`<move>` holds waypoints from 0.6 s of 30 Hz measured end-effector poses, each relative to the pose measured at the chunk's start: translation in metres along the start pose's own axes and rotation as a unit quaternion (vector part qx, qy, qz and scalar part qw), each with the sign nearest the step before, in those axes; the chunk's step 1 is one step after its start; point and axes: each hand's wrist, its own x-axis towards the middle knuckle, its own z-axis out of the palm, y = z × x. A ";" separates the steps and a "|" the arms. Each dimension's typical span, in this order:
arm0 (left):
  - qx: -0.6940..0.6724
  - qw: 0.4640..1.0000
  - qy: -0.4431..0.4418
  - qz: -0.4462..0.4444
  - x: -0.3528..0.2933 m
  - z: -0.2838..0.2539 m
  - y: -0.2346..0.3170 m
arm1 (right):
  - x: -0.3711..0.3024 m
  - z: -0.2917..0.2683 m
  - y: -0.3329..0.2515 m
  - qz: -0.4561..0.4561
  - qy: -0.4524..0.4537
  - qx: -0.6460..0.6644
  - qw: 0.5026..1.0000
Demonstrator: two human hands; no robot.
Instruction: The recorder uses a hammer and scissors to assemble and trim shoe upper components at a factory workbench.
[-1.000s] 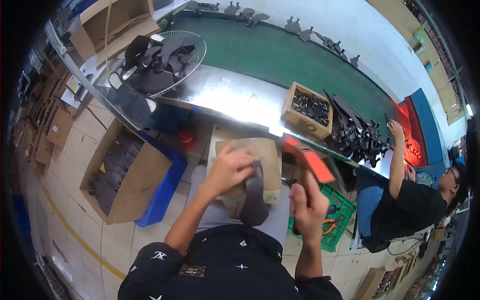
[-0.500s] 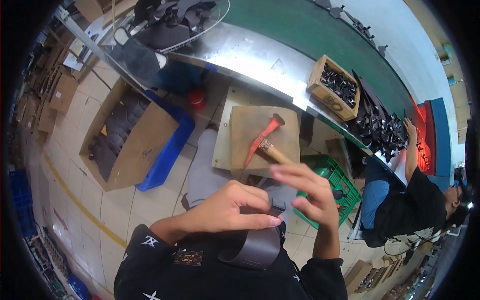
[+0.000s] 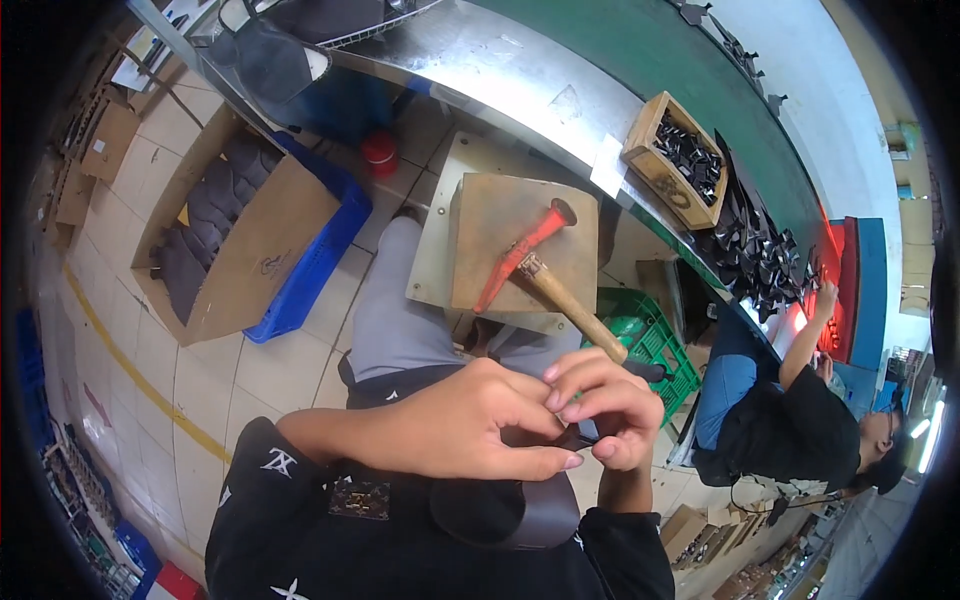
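Observation:
My left hand (image 3: 475, 425) is closed around the narrow end of a dark brown, curved strap-like piece (image 3: 545, 515), whose wide looped part hangs below it against my black shirt. My right hand (image 3: 615, 405) meets the left fingertips, thumb and fingers pinched at the strap's end; the fingers hide most of what they grip. Beyond my hands, a hammer (image 3: 522, 250) with a red head and wooden handle lies on a tan square block (image 3: 480, 215). The handle points toward my right hand.
A cardboard box (image 3: 265, 265) of dark curved pieces sits in a blue crate at left. On the metal bench (image 3: 500, 70) are a wooden box (image 3: 645, 155) of small black parts and a pile of dark strips (image 3: 765, 265). A green crate (image 3: 660, 335) and a co-worker (image 3: 790, 430) are at right.
My right hand has moved left and down from beside the hammer handle to the strap end in my left hand. The view has shifted a little. The co-worker's arm has also moved.

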 end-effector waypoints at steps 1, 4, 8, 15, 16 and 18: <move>0.038 0.999 0.022 0.023 0.000 0.001 0.000 | 0.000 0.001 -0.005 -0.015 0.017 -0.040 0.999; 0.110 0.991 0.041 0.058 0.002 0.003 0.002 | -0.006 0.002 -0.011 -0.071 0.029 -0.173 0.982; 0.119 0.991 0.046 0.031 0.008 0.009 -0.014 | -0.013 0.015 -0.014 -0.065 0.115 -0.273 0.953; -0.226 0.945 -0.065 -0.227 0.003 0.026 -0.046 | -0.042 -0.031 -0.003 -0.044 0.215 -0.431 0.875; -0.203 0.946 -0.099 -0.233 0.007 0.024 -0.050 | -0.043 -0.034 0.000 -0.050 0.227 -0.435 0.870; -0.132 0.939 -0.162 -0.273 0.012 0.020 -0.042 | -0.047 -0.037 0.006 -0.018 0.217 -0.445 0.869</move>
